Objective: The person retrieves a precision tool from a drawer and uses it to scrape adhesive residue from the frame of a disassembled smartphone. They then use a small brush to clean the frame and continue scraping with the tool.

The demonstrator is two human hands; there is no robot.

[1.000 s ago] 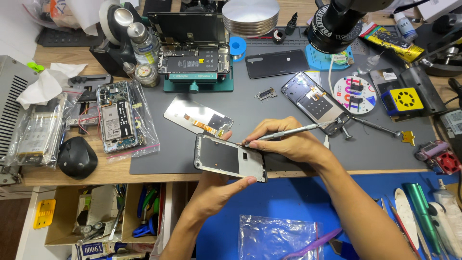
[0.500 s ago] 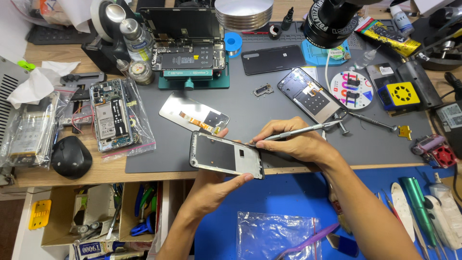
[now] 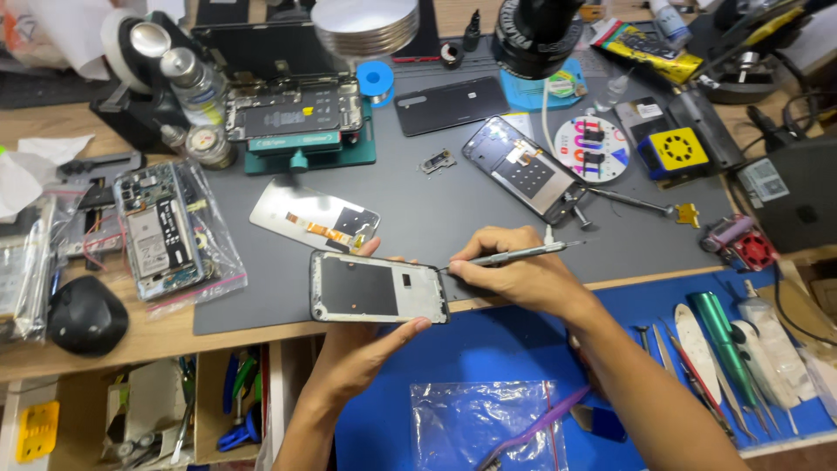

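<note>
Left hand: your left hand (image 3: 370, 344) grips the phone frame (image 3: 378, 288) from beneath, thumb on its near edge, fingertips showing past the far edge.
Right hand: your right hand (image 3: 514, 275) is closed around a metal pry tool (image 3: 514, 255), tip touching the frame's right end.
Phone frame: held flat, inner side up, over the front edge of the grey work mat (image 3: 436, 218).
Nearby: a detached display panel (image 3: 314, 216) lies on the mat just behind the frame; a second opened phone (image 3: 521, 170) lies farther back to the right.
Foreground: a clear plastic bag (image 3: 484, 427) rests on the blue mat (image 3: 488, 349) below your hands.
</note>
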